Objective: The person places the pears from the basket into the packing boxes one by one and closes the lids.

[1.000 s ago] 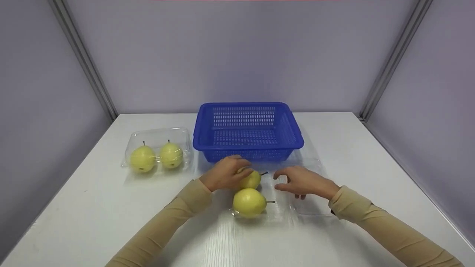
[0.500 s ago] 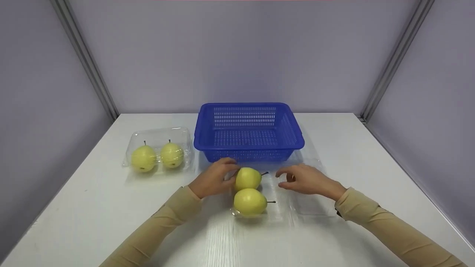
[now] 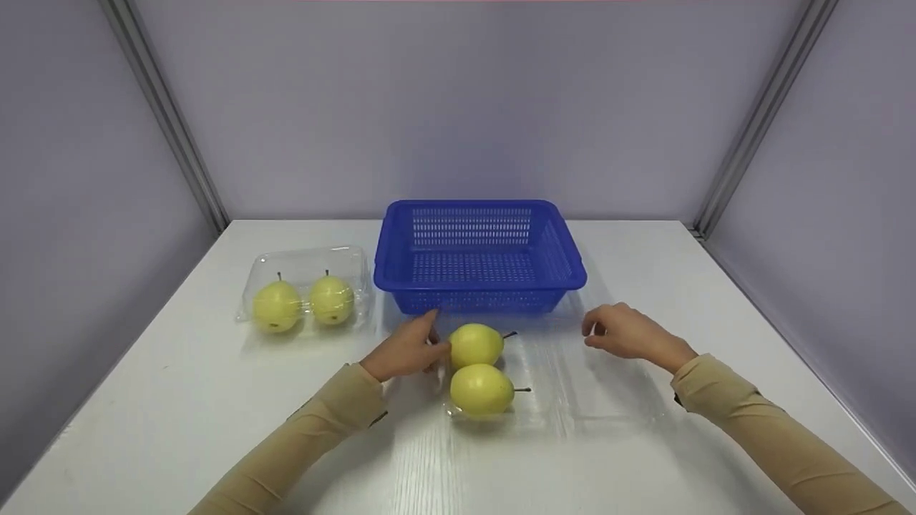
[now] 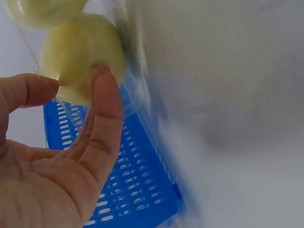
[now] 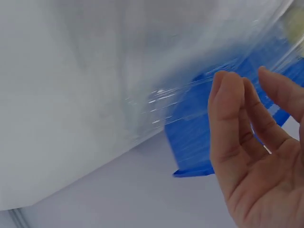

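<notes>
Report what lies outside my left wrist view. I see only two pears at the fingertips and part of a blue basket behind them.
Observer: The right hand is off to the right of the pears, at the far edge of the flat-open lid of their clear tray, with nothing visible in its grip.
Operator: Check the whole basket.
Observer: The blue basket holds nothing.
Operator: List anything else on the table.
Observer: A closed clear box stands left of the basket, with two more pears upright inside it.
</notes>
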Action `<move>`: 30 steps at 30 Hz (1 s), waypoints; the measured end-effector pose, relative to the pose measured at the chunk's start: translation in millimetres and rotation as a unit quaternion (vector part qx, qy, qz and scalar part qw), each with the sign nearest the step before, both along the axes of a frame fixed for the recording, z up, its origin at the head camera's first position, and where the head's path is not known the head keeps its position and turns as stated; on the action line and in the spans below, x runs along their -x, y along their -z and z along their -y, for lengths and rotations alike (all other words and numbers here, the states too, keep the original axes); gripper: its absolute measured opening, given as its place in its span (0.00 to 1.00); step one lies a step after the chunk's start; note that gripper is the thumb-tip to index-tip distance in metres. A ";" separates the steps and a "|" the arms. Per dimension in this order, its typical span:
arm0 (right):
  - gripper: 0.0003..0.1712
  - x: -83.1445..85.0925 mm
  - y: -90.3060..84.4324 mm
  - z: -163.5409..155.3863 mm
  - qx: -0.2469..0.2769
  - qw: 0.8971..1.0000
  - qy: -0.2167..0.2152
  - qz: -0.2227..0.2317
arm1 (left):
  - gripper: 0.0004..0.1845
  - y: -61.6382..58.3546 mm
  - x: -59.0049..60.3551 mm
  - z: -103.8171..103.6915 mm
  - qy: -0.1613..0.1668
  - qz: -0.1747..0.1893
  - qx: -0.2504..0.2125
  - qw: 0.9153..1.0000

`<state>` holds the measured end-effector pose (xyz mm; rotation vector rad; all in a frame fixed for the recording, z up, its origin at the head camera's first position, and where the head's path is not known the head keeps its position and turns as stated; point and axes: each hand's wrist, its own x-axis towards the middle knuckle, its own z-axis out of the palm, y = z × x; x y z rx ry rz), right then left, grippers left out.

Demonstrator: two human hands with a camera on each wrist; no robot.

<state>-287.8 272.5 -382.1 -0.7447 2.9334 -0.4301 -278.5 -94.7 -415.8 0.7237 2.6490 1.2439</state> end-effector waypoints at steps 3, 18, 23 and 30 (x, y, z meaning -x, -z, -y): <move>0.10 4.6 -1.7 -11.4 0.000 0.999 0.035 0.024 | 0.40 -0.1 0.1 -0.6 0.000 0.072 -0.046 0.996; 0.40 11.1 0.5 -47.2 0.058 0.976 0.144 0.156 | 0.43 2.7 -9.0 -0.5 -0.001 0.160 -0.127 0.979; 0.37 9.0 -15.6 -52.8 0.076 0.974 0.153 0.151 | 0.44 3.7 -11.9 -0.3 -0.004 0.172 -0.139 0.975; 0.33 0.5 -41.2 -59.5 0.107 0.972 0.155 0.142 | 0.47 3.9 -15.8 -2.7 -0.006 0.190 -0.148 0.971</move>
